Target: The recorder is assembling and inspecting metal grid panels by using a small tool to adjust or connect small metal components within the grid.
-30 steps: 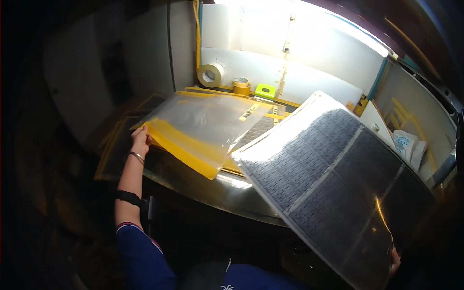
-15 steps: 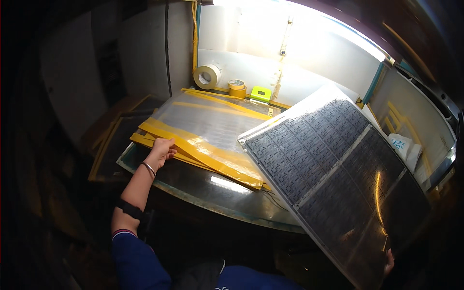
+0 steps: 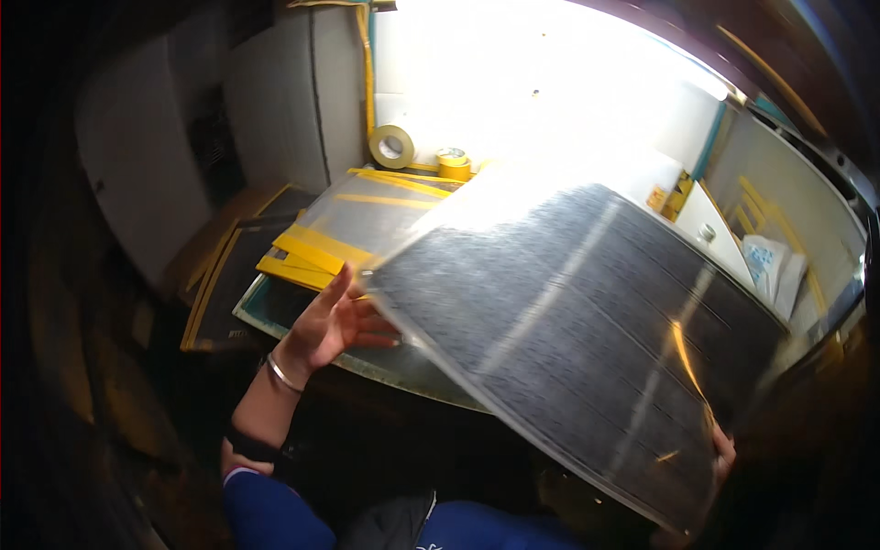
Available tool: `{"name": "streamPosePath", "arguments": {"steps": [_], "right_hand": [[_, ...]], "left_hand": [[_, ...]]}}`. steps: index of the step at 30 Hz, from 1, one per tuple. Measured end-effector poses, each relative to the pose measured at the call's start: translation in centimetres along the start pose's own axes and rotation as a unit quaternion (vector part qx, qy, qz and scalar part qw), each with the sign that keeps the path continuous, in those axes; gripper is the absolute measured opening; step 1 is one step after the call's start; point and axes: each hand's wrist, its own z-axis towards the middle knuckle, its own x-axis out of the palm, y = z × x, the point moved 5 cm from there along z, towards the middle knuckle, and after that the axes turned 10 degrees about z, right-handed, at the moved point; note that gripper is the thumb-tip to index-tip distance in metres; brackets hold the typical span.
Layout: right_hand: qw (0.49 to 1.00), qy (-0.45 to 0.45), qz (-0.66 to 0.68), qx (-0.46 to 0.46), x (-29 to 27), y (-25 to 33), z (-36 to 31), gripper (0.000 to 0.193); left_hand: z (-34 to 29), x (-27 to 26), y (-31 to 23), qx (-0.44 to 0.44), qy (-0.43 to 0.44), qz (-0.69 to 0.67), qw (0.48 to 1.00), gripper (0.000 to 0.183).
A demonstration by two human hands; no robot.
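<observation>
A large flat dark panel with a thin pale frame and light cross strips is tilted over the worktable, blurred by motion. My right hand grips its lower right edge; only some fingers show. My left hand is open beside the panel's left corner, thumb up and fingers spread close to the edge; whether it touches cannot be made out. Beyond that hand lies a stack of clear film sheets with yellow tape borders, partly covered by the panel.
A wide tape roll and stacked yellow tape rolls stand at the back. Dark yellow-edged sheets lie at left. A white plastic bag sits at right. A bright tube lamp hangs above the table edge.
My left hand has let go of the yellow-bordered film and opened toward the panel's corner. The panel has swung left and flatter, now covering more of the film stack and a green item behind.
</observation>
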Motion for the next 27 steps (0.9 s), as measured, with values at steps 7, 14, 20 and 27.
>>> {"name": "streamPosePath", "arguments": {"steps": [7,14,20,27], "right_hand": [[0.866,0.214,0.403,0.206,23.7,8.4,1.3,0.054],[0.757,0.326,0.408,0.394,32.8,4.0,-1.0,0.021],[0.747,0.313,0.428,0.402,32.8,4.2,-2.5,0.022],[0.718,0.268,0.455,0.453,31.3,4.4,-3.0,0.016]], "left_hand": [[-7.0,-12.8,1.9,0.043,-0.336,0.063,0.939,0.015],[-12.5,-22.2,5.9,-0.01,-0.429,0.096,0.898,0.014],[-14.3,-20.7,6.3,-0.015,-0.47,0.081,0.879,0.008],[-14.6,-22.8,7.2,-0.006,-0.463,0.033,0.886,0.011]]}}
